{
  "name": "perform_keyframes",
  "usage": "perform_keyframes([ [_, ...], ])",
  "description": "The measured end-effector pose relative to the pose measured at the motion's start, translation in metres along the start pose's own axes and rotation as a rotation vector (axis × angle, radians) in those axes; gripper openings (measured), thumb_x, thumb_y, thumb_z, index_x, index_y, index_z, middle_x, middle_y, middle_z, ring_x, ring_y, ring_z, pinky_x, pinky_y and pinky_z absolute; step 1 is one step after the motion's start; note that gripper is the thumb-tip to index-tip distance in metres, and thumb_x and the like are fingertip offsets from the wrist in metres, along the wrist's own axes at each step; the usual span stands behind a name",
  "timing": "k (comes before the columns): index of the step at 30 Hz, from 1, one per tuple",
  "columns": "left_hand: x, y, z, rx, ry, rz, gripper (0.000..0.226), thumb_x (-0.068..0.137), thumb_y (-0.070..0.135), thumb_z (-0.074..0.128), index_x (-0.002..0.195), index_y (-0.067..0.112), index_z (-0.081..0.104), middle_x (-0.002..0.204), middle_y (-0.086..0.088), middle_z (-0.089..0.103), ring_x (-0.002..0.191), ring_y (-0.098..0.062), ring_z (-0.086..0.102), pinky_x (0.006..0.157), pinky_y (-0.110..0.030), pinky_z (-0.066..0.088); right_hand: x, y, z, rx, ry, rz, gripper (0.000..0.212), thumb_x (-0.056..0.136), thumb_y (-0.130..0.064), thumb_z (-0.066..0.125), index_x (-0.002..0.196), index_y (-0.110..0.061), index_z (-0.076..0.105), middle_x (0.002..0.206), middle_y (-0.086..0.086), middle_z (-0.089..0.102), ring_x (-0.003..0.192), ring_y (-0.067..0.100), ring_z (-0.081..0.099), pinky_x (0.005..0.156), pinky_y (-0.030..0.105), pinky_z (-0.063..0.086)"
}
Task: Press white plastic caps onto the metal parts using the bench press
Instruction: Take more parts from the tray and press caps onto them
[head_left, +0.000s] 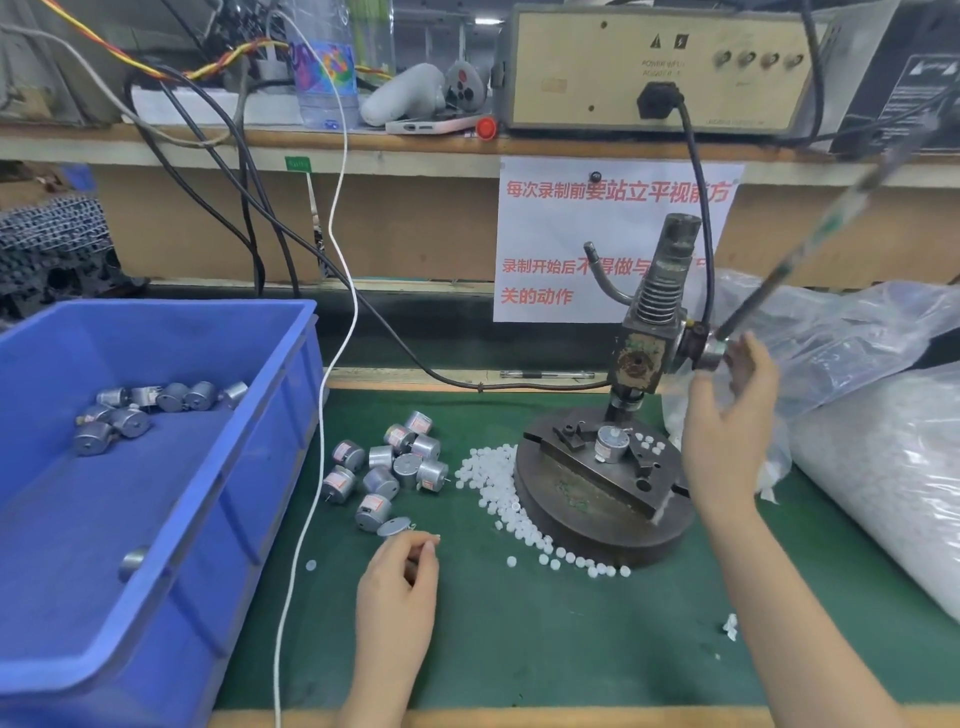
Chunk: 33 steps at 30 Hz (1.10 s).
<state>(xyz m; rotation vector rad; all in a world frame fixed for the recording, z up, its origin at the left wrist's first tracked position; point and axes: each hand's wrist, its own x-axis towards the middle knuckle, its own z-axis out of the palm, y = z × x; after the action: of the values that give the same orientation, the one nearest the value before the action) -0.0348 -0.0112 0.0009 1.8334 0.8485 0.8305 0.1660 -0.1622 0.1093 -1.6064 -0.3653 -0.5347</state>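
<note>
— How are the hands sitting?
— The right hand (727, 415) is hanging raised beside the bench press (644, 358). Its fingers are spreading loose and straight, gripping nothing. The fingertips are lying just beside the hub, where the lever (810, 244) is jutting up to the right, blurred. The left hand (400, 571) is resting low over the green desk (571, 649), fingers curling in until the tips are meeting the thumb. I cannot tell whether it is pinching anything.
— And the part in the press?
— One motor (612, 441) is standing upright in the fixture on the round base (597, 525), just below the ram.
— Are you counting the others?
— About eleven loose motors (395, 467) are lying heaped on the desk between the blue bin (270, 441) and the base. The nearest is lying just beyond the left fingertips. Nine or so more are lying in the bin, eight clustering at the far end and one alone near the front wall.
— Caps?
— White caps (498, 499) are lying scattered along the base's left rim, too many to count. About six are sitting on the base beside the fixture. One is lying alone by the white cable (282, 623).
</note>
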Motion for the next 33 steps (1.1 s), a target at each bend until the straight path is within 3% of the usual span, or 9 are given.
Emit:
perform_keyframes([
  [4,-0.001,0.003,-0.003,-0.044,-0.002,-0.034,0.028,0.089,0.007,0.056,0.076,0.032,0.060,0.080,0.005,0.063,0.075,-0.013,0.060,0.064,-0.008,0.041,-0.018,0.035,0.008,-0.306,-0.291,0.232,0.039,0.092,-0.023,0.050,0.128,-0.009,0.050,0.130,0.008,0.055,0.114,0.017,0.049,0.089,0.025,0.033],
  [8,-0.003,0.005,-0.007,-0.096,0.043,-0.075,0.026,0.089,0.009,0.055,0.077,0.031,0.061,0.078,0.002,0.065,0.072,-0.004,0.058,0.062,-0.005,0.039,-0.025,0.041,0.018,-0.643,-0.587,-0.042,0.041,0.085,-0.028,0.064,0.120,-0.007,0.059,0.122,0.012,0.057,0.114,0.029,0.050,0.095,0.036,0.036],
  [12,-0.003,0.008,-0.009,-0.153,0.112,-0.077,0.022,0.090,0.007,0.054,0.079,0.023,0.064,0.077,0.001,0.066,0.067,0.007,0.056,0.060,-0.003,0.039,-0.033,0.042,0.010,-0.737,-0.524,-0.090,0.036,0.080,-0.025,0.071,0.112,-0.011,0.064,0.112,0.011,0.060,0.108,0.033,0.050,0.091,0.043,0.037],
  [17,-0.002,0.005,-0.009,-0.124,0.202,-0.050,0.018,0.089,0.006,0.054,0.085,0.019,0.065,0.084,0.000,0.062,0.074,-0.010,0.056,0.065,-0.010,0.039,-0.052,0.039,-0.015,-0.586,-0.501,-0.145,0.030,0.076,-0.016,0.076,0.103,-0.009,0.066,0.095,0.006,0.057,0.097,0.030,0.048,0.083,0.028,0.031],
  [20,0.000,0.002,-0.011,-0.087,0.282,-0.045,0.013,0.088,0.006,0.056,0.091,0.015,0.065,0.080,-0.008,0.056,0.073,-0.021,0.051,0.066,-0.019,0.036,-0.059,0.042,-0.038,-0.503,-0.413,-0.117,0.032,0.078,-0.014,0.073,0.108,-0.010,0.064,0.100,0.004,0.053,0.099,0.024,0.048,0.080,0.017,0.027],
  [24,0.002,0.000,-0.012,-0.085,0.314,-0.087,0.022,0.087,0.007,0.057,0.109,0.009,0.059,0.074,-0.010,0.052,0.070,-0.014,0.048,0.063,-0.014,0.033,-0.052,0.057,-0.067,-0.575,-0.260,-0.001,0.037,0.081,-0.016,0.070,0.115,-0.008,0.058,0.108,0.013,0.056,0.102,0.031,0.048,0.085,0.031,0.033],
  [26,0.002,-0.002,-0.011,-0.003,0.343,-0.068,0.032,0.084,0.003,0.061,0.115,0.001,0.057,0.078,-0.012,0.055,0.083,-0.020,0.047,0.080,-0.025,0.034,-0.050,0.069,-0.076,-0.667,-0.295,0.073,0.038,0.081,-0.012,0.069,0.116,-0.002,0.058,0.109,0.022,0.056,0.102,0.037,0.048,0.087,0.039,0.033],
  [28,0.003,0.000,-0.008,0.116,0.380,-0.093,0.039,0.079,0.002,0.067,0.117,-0.003,0.059,0.091,-0.021,0.055,0.097,-0.032,0.043,0.094,-0.036,0.029,-0.052,0.081,-0.081,-0.763,-0.388,0.134,0.040,0.083,-0.010,0.068,0.119,0.002,0.056,0.111,0.026,0.056,0.104,0.040,0.049,0.090,0.041,0.031],
  [33,0.002,0.004,-0.003,0.185,0.451,-0.121,0.033,0.074,-0.001,0.070,0.106,0.001,0.065,0.112,-0.024,0.047,0.104,-0.037,0.041,0.096,-0.038,0.027,-0.056,0.081,-0.079,-0.718,-0.359,0.169,0.048,0.083,-0.011,0.067,0.127,0.000,0.051,0.119,0.027,0.052,0.115,0.039,0.043,0.098,0.040,0.027],
])
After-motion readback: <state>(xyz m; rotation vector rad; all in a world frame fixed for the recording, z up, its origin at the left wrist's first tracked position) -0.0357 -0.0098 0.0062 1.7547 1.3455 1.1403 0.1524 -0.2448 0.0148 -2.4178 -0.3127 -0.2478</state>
